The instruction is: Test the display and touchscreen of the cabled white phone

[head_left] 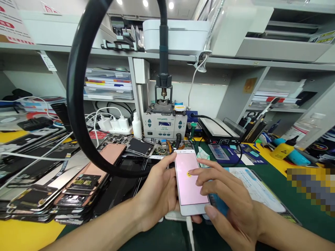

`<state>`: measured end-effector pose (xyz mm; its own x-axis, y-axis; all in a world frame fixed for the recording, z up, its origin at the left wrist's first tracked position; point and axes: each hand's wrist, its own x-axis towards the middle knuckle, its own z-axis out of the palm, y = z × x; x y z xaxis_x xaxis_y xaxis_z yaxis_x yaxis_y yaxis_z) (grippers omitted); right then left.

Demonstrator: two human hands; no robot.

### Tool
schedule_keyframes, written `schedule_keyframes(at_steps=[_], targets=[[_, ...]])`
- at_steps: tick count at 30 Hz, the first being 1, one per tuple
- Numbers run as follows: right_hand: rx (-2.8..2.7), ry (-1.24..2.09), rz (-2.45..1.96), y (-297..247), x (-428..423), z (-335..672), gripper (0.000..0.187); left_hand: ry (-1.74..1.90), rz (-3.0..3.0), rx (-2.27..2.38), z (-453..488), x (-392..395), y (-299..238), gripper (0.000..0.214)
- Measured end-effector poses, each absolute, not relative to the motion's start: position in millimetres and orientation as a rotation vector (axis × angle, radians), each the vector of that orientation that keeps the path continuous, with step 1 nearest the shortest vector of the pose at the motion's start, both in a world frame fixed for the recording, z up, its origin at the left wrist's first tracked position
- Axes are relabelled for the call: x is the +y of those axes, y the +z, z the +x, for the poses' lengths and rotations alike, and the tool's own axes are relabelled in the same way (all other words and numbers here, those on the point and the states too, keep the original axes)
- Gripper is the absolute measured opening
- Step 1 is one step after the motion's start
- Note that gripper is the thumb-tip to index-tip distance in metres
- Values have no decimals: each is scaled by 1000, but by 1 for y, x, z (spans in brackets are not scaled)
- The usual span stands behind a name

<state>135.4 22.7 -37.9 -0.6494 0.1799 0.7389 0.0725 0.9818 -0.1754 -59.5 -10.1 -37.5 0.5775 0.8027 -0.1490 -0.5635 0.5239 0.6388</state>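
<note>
A white smartphone (183, 188) with a lit pink screen and a small yellow icon is held above the green mat. My left hand (159, 188) is closed around its left side and back, thumb along the upper left edge. Over the screen hovers my right hand (230, 195), fingers spread, the index fingertip at the yellow icon; I cannot tell whether it touches the glass. The right thumb is near the phone's lower right corner. A white cable (190, 230) runs down from the phone's bottom edge.
A thick black hose (75, 87) loops in front on the left. Stacked phone parts (86, 174) crowd the left side. Behind stands a hot air station (164, 125). A white-and-blue sheet (258, 188) lies on the green mat (311, 205) at right, with a yellow bottle (284, 149) beyond.
</note>
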Motion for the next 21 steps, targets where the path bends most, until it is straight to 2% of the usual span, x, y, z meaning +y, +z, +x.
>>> schedule_keyframes(at_steps=[21], targets=[[-2353, 201, -225, -38, 23, 133, 29, 884, 562, 482, -61, -11, -40, 67]])
